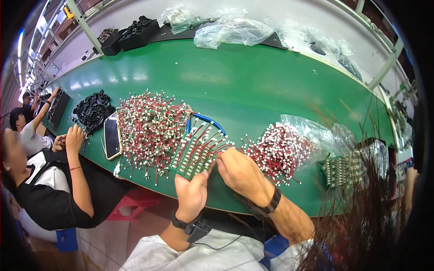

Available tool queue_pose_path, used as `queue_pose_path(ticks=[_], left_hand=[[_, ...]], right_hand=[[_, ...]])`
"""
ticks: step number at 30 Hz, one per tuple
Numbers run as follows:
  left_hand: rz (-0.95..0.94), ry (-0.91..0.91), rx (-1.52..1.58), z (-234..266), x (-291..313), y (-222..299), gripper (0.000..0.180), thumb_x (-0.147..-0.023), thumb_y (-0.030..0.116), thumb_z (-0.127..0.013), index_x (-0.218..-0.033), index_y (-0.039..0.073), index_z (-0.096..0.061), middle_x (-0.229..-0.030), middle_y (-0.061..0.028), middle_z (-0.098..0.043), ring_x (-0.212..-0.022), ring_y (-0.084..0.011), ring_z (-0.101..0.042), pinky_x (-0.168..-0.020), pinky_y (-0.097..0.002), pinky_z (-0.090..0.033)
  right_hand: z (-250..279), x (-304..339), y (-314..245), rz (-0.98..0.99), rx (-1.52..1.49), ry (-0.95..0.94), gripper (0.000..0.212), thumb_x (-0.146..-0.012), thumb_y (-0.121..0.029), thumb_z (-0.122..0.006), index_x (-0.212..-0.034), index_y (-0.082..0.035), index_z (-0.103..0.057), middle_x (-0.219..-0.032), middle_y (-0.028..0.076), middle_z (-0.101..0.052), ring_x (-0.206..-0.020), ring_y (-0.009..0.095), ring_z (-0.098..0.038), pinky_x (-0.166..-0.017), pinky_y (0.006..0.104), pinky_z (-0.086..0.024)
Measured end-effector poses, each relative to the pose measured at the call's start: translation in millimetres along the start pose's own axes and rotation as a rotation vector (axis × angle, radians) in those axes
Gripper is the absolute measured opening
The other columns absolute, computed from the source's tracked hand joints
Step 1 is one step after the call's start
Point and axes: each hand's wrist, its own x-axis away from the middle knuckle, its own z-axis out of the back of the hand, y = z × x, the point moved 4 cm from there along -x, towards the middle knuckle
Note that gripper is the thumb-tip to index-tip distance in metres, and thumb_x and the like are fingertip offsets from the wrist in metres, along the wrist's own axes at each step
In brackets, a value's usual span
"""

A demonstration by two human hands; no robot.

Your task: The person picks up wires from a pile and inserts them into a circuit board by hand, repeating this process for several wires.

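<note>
My left hand (191, 193) grips the lower edge of a green circuit board panel (191, 157), tilted above the table. Rows of small white connectors cover it, and red wires with white plugs stick out along its top and right side. Beside the panel's right edge, my right hand (244, 174) is closed in a pinch; whatever lies between its fingertips is hidden. A heap of red wires with white plugs (278, 153) lies just beyond that hand. Left of the panel spreads a larger pile of wired small boards (151, 126). Blue-handled pliers (212, 121) rest behind the panel.
A phone (112, 137) and black parts (94, 109) lie at left on the green table (217, 67). More board panels (339, 171) and a plastic bag (312, 133) sit at right. Bins (138, 35) and bags (233, 29) line the back. A co-worker (49, 180) sits at left.
</note>
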Motion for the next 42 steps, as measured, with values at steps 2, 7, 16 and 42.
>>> queue_pose_path(ticks=[2, 7, 16, 42], left_hand=[[-0.036, 0.01, 0.059, -8.8, 1.2, 1.2, 0.053, -0.084, -0.018, -0.048, -0.135, -0.003, -0.05, -0.126, -0.0135, -0.063, -0.118, -0.0239, -0.064, -0.109, -0.043, -0.048], [-0.112, 0.04, -0.028, -10.1, 1.2, -6.4, 0.037, -0.084, -0.015, -0.054, -0.118, -0.004, -0.061, -0.112, -0.0078, -0.067, -0.099, -0.013, -0.063, -0.083, -0.0276, -0.05], [-0.196, -0.061, -0.378, -5.3, 3.7, -14.5, 0.045, -0.083, -0.019, -0.053, -0.125, -0.004, -0.059, -0.12, -0.0063, -0.065, -0.107, -0.0141, -0.063, -0.094, -0.0299, -0.05], [-0.218, -0.008, -0.418, 1.0, 5.8, -6.8, 0.033, -0.089, -0.008, -0.056, -0.121, -0.005, -0.061, -0.113, -0.0069, -0.067, -0.1, -0.0117, -0.06, -0.089, -0.0277, -0.048]], right_hand=[[-3.0, 1.7, 3.7, -0.026, -0.001, -0.002, 0.013, -0.086, 0.0, -0.065, -0.096, 0.001, -0.057, -0.085, 0.017, -0.061, -0.074, 0.038, -0.063, -0.062, 0.0444, -0.053], [-9.2, 6.1, 8.1, -0.086, 0.011, 0.021, 0.015, -0.084, -0.002, -0.067, -0.096, 0.001, -0.057, -0.087, 0.018, -0.062, -0.074, 0.039, -0.064, -0.062, 0.0449, -0.054], [-5.8, 7.6, 3.0, -0.174, 0.054, 0.006, 0.018, -0.081, -0.004, -0.068, -0.096, 0.002, -0.058, -0.087, 0.018, -0.063, -0.074, 0.037, -0.065, -0.064, 0.0438, -0.055], [-8.4, 2.3, -0.6, -0.106, 0.2, 0.026, 0.007, -0.091, -0.009, -0.06, -0.094, -0.003, -0.06, -0.083, 0.014, -0.063, -0.07, 0.029, -0.066, -0.057, 0.0391, -0.054]])
